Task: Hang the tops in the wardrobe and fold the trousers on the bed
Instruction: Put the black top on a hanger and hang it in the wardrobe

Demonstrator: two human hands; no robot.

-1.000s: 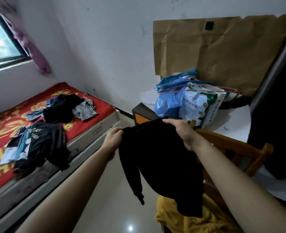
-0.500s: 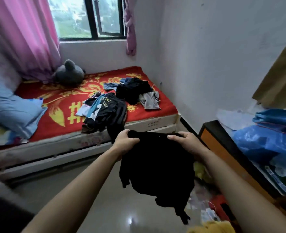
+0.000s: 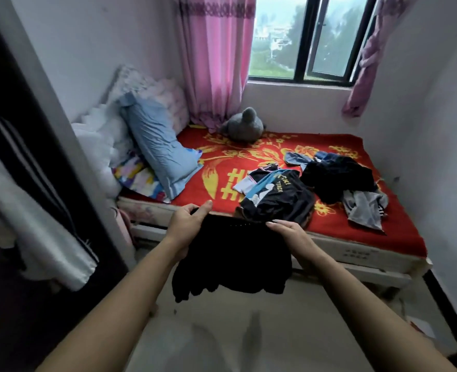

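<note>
- in front of the bed (image 3: 356, 257), over the pale floor (image 3: 235, 331), two bare hands hold up a black piece of clothing (image 3: 235, 259) by its top edge.
- the left hand (image 3: 185, 225) grips the left end of that edge. its fingers (image 3: 204, 208) are curled round the cloth.
- the right hand (image 3: 289, 234) holds the right end. its fingers lie on top of the cloth and the thumb is hidden under it.
- the black cloth hangs down between the two arms and is bunched at the bottom. it is not touching the bed. i cannot tell if it is a top or trousers.
- on the red blanket (image 3: 222, 170) lie more clothes: a dark top (image 3: 278, 200) with yellow letters, a black heap (image 3: 337, 181) just beside it, and a grey piece (image 3: 364, 208) on the right.
- a blue pillow (image 3: 157, 146) leans at the left end of the bed, and a grey soft toy (image 3: 243, 126) sits under the window (image 3: 302, 36).
- a pink curtain (image 3: 214, 57) hangs beside the window.
- on the left is the dark wardrobe (image 3: 20, 130), with a white piece of clothing (image 3: 42, 237) hanging in it.
</note>
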